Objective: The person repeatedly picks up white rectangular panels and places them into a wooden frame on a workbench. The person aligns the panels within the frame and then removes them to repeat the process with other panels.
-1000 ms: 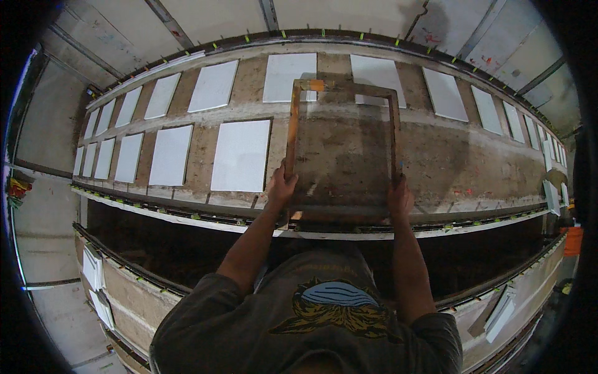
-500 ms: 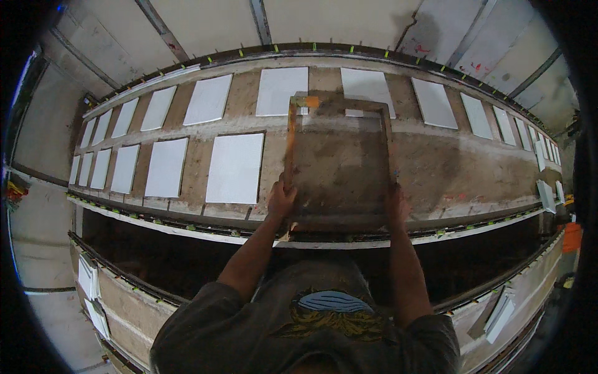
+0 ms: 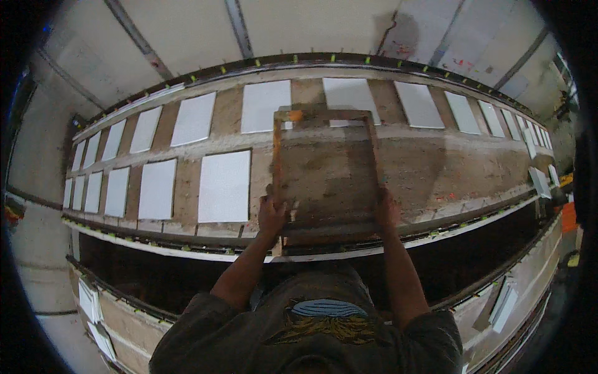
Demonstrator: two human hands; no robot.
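Observation:
Between my hands is a rectangular wooden frame (image 3: pixel 330 115), brown and worn, with an orange patch at its far left corner. My left hand (image 3: pixel 272 216) is closed round its left side, and my right hand (image 3: pixel 386 212) grips the right side. Through its opening shows the brown, dirty surface of a long bed (image 3: pixel 423 162). Just left of the frame lies a white rectangular panel (image 3: pixel 224 187). Beyond the far rail are two more white panels, one at the left corner (image 3: pixel 266 103) and one partly covered by the rail (image 3: pixel 350 98).
Several white panels lie in two rows to the left, and the far row continues right. A dark gap (image 3: pixel 156 262) runs along the near edge. Another bed (image 3: pixel 134 315) behind me carries stacked panels. An orange object (image 3: pixel 568 217) is at far right; a pale wall (image 3: pixel 187 37) rises beyond.
The whole view has shifted, so the bed and panels appear lower and farther left. Both hands keep their hold on the frame, which has barely moved relative to the panels.

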